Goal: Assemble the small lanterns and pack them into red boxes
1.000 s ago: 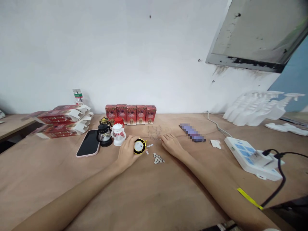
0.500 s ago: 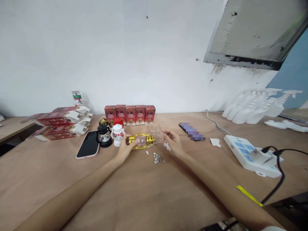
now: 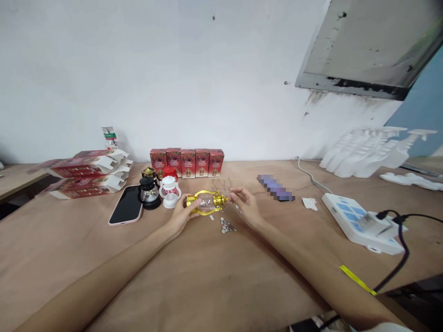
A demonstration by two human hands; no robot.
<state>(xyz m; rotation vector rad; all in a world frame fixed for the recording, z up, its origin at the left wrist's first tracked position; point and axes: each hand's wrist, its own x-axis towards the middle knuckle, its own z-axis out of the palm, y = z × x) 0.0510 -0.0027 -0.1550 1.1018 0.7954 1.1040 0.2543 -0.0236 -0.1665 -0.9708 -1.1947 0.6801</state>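
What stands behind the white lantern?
Behind the white lantern, the upper part of a red lantern shows, with red boxes farther back. The white lantern covers most of the red one's lower part; its base cannot be seen.

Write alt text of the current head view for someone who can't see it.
A person's left hand holds a gold lantern sideways at a brown table, its top toward the right hand, whose fingertips are close to it. Silver discs lie nearer the viewer; four more lanterns and a pink-edged phone are at left, five red boxes behind.
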